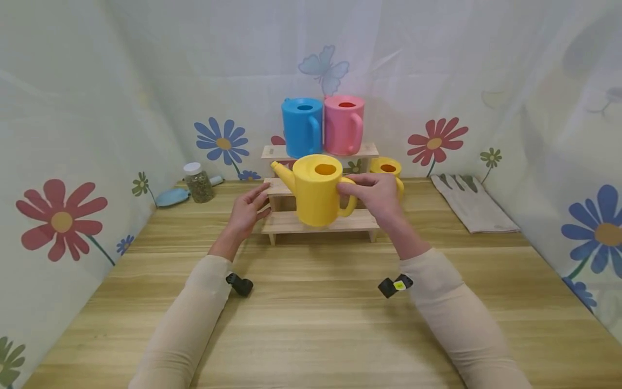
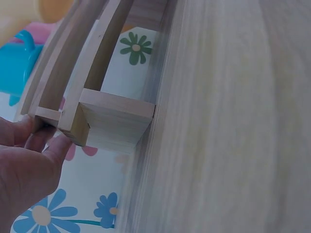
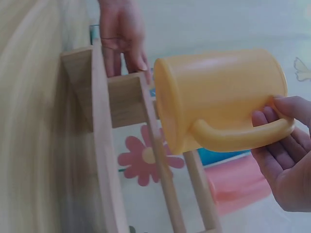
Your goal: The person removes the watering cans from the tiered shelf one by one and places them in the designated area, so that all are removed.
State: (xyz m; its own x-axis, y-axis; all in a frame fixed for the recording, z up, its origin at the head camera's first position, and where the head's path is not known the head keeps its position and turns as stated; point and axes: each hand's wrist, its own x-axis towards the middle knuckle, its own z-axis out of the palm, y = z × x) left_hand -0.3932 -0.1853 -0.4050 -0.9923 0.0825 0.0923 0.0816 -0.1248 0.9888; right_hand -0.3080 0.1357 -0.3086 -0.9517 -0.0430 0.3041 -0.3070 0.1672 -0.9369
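Note:
My right hand [image 1: 378,195] grips the handle of a yellow watering can [image 1: 316,197], holding it upright before the tiered wooden stand [image 1: 284,222]. The can's spout points left, with an orange-toned opening on top. In the right wrist view the fingers curl round the handle, the thumb near its upper end. My left hand [image 1: 244,212] pinches the left end of the stand's middle shelf; the left wrist view shows thumb above and fingertips below the board. A blue watering can [image 1: 297,129] and a pink watering can [image 1: 340,129] stand side by side on the top shelf.
Behind my right hand stands a second yellow watering can [image 1: 389,165], partly hidden. White gloves [image 1: 476,208] lie on the table [image 1: 311,313] at right. At left are a white-lidded jar [image 1: 199,186] and a light blue scoop-like tool [image 1: 171,198]. Flower-printed cloth [image 1: 160,70] encloses the table.

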